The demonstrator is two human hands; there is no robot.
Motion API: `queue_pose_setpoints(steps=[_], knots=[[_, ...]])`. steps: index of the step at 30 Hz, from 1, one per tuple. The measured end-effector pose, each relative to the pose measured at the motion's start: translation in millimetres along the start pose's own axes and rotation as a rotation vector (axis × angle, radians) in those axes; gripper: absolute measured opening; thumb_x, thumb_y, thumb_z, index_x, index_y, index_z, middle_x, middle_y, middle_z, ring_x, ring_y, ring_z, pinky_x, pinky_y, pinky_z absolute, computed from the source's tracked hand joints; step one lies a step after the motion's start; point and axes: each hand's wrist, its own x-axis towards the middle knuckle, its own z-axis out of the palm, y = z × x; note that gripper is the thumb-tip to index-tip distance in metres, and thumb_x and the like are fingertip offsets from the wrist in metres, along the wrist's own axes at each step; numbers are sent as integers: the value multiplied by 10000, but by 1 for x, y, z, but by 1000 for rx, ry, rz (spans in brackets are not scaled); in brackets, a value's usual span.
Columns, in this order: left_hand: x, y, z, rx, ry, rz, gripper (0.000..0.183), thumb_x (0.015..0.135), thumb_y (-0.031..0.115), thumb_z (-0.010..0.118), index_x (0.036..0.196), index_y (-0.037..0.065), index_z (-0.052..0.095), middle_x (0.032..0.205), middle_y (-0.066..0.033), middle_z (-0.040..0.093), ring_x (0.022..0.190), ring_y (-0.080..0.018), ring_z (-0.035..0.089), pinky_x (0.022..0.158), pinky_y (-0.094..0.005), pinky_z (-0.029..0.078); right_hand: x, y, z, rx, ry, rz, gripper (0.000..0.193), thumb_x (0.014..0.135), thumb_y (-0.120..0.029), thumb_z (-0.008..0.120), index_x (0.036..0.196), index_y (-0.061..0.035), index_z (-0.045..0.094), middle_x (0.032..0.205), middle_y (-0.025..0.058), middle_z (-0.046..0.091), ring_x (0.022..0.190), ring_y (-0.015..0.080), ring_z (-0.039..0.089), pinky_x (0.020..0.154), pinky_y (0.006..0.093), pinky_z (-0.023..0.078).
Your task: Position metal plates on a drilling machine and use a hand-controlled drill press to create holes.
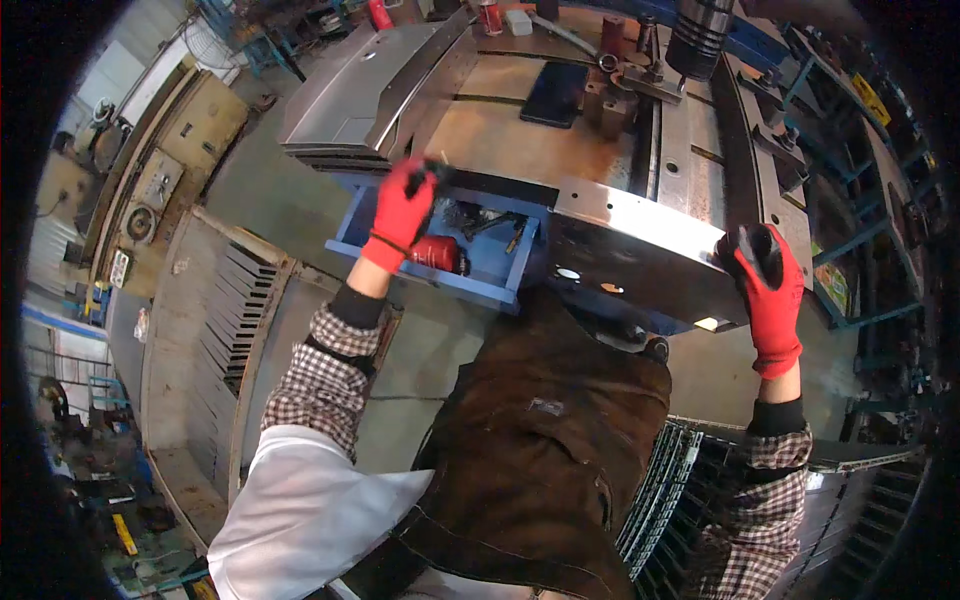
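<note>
My left hand (405,208), in a red glove with dark fingertips, is raised over the open blue drawer (464,285). Its fingers are curled together and slightly blurred; something small and thin may stick out at the tips, too unclear to name. Inside the drawer lie a red cylindrical thing (436,254) with a dark end and several small dark metal pieces (472,218). On the right, my right hand (768,278), also gloved in red, grips the end of a bent metal plate (640,262). The plate has holes in its face and rests along the front edge of the machine table.
A dark phone (555,94) lies on the rusty machine table (500,125). Beyond it stand metal blocks (607,108) and a drill head (700,35). Stacked sheet-metal parts (375,85) occupy the table's left side. A slotted metal frame (215,310) stands lower left; wire racks (662,490) stand lower right.
</note>
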Motion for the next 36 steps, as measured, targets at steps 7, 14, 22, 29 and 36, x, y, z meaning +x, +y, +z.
queue_pose_setpoints(steps=[7,14,22,29,36], knots=[[-34,-58,79,416,-701,76,505,834,393,764,1233,93,696,1197,-189,686,1128,-357,645,974,-432,502,1,4,-15,-45,0,-40,457,860,-160,799,1272,-29,654,1180,144,717,1103,275,680,984,365,498],[-41,-42,47,282,-409,36,457,867,343,756,1226,66,696,1213,-188,696,1164,-344,645,999,-426,499,-1,9,-16,-17,-7,-27,454,858,-91,787,1283,-16,643,1217,137,701,1129,237,661,1012,356,478],[-200,-146,48,-71,101,-348,999,717,308,898,1474,-13,330,1420,-213,507,1331,-344,504,1089,-430,455,-1,-7,-15,37,-14,-1,357,903,-64,728,1245,-3,645,1172,120,699,1075,208,649,977,342,484],[-161,-161,131,-176,248,-484,1254,630,338,947,1568,0,185,1497,-206,446,1390,-364,450,1156,-447,398,-3,-1,-14,19,7,18,342,931,-83,705,1253,10,638,1176,121,692,1097,205,638,1007,351,473],[-120,-177,151,-7,239,-474,1108,643,405,910,1531,51,352,1509,-191,451,1414,-372,421,1173,-460,361,-5,-5,-15,33,-16,19,330,942,-72,680,1254,22,632,1194,121,682,1127,213,622,1022,360,460]])
